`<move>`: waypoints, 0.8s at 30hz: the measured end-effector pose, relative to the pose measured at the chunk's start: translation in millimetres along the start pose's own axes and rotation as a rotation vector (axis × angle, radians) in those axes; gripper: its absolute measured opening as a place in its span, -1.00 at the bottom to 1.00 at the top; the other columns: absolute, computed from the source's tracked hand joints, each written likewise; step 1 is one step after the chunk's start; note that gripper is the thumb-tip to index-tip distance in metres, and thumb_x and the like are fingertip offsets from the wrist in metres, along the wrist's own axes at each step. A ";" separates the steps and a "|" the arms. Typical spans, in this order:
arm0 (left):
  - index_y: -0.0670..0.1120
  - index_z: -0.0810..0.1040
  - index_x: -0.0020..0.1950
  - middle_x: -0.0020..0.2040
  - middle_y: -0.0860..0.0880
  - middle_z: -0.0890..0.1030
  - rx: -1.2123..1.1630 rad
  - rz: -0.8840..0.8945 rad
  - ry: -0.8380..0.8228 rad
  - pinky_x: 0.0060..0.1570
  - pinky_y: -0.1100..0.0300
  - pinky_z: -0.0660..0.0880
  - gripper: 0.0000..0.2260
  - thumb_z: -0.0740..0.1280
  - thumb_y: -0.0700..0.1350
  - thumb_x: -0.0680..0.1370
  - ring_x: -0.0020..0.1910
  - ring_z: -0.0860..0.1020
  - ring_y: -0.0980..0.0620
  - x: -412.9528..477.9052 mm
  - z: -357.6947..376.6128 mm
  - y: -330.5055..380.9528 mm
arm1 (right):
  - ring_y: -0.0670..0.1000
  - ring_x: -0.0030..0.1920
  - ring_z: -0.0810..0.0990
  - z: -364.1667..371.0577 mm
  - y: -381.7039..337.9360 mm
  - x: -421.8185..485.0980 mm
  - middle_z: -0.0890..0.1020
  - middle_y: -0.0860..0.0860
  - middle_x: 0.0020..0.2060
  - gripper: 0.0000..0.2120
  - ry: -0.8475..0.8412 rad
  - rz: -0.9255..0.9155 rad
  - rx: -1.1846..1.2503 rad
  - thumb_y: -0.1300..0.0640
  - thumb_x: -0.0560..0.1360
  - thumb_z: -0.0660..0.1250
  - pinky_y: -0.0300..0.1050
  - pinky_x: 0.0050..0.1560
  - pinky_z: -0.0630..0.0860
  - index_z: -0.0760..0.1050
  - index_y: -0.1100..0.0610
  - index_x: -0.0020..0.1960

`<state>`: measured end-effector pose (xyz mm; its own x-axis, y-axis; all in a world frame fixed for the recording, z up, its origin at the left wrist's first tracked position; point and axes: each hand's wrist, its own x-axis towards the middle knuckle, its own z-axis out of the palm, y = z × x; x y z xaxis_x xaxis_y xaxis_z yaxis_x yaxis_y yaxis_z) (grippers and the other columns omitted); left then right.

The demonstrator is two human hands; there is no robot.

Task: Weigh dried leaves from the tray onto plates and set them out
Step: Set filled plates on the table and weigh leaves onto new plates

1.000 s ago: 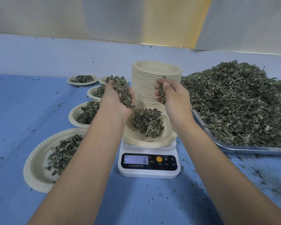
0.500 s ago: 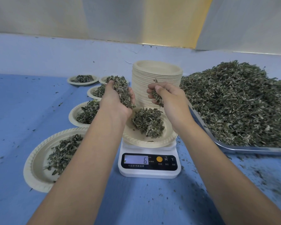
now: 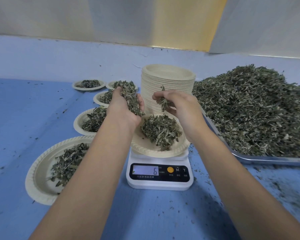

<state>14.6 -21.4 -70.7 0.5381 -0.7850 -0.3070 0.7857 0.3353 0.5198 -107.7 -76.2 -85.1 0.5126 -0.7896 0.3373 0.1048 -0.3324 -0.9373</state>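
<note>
Left hand (image 3: 124,108): palm up, cupped around a loose heap of dried leaves, held above the left rim of the weighing plate
Right hand (image 3: 179,104): raised over the far side of the weighing plate, fingertips (image 3: 157,97) pinched together on a small tuft of leaves (image 3: 163,103)
Handful in left hand (image 3: 131,97): piled from fingers down to the heel of the palm, a few pieces hanging over the edge
Weighing plate (image 3: 180,148): pale paper plate sitting on the scale, a mound of dried leaves (image 3: 160,130) heaped at its centre
Scale (image 3: 159,177): white, small, on the blue surface between both forearms; display (image 3: 145,170) lit, reading 6 (unit too small to read)
Plate stack (image 3: 168,84): tall column of empty paper plates just behind the scale, partly hidden by both hands
Tray (image 3: 267,159): metal, to the right, rim just beside the scale's plate, loaded with a large heap of dried leaves (image 3: 253,108)
Filled plates: nearest one (image 3: 36,179) at lower left, partly under the left forearm; next (image 3: 78,122) behind it; three more further back, the farthest (image 3: 88,84) near the plate stack's left
Blue surface (image 3: 24,118): scattered with leaf crumbs, thickest in front of the tray
</note>
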 end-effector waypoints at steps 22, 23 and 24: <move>-0.16 0.43 -0.23 -0.57 -0.05 0.47 -0.021 -0.014 0.010 -0.55 0.40 0.38 -0.66 0.15 0.04 0.63 -0.50 0.43 0.07 0.0 -0.6 0.9 | -0.17 -0.37 0.44 5.6 1.9 4.3 0.57 -0.01 -0.23 -0.75 0.052 0.024 0.104 0.34 0.62 0.09 -0.38 -0.35 0.40 0.54 0.22 0.05; -0.16 0.43 -0.23 -0.57 -0.05 0.47 -0.026 -0.012 0.012 -0.55 0.39 0.38 -0.66 0.16 0.04 0.63 -0.49 0.43 0.07 -0.1 -0.5 0.8 | -0.16 -0.36 0.45 5.8 1.8 4.1 0.58 -0.01 -0.22 -0.75 0.051 0.019 0.101 0.34 0.62 0.09 -0.38 -0.35 0.40 0.54 0.21 0.05; -0.16 0.43 -0.23 -0.57 -0.05 0.47 -0.030 -0.010 0.014 -0.55 0.39 0.39 -0.67 0.16 0.03 0.63 -0.49 0.43 0.07 0.0 -0.4 0.8 | -0.16 -0.35 0.45 5.7 1.9 3.9 0.58 -0.01 -0.22 -0.75 0.049 0.013 0.096 0.34 0.62 0.09 -0.37 -0.34 0.40 0.55 0.20 0.04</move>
<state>15.4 -20.9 -70.6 0.5346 -0.7808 -0.3233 0.7995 0.3434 0.4928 -100.6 -77.0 -86.1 0.4721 -0.8187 0.3269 0.1805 -0.2733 -0.9449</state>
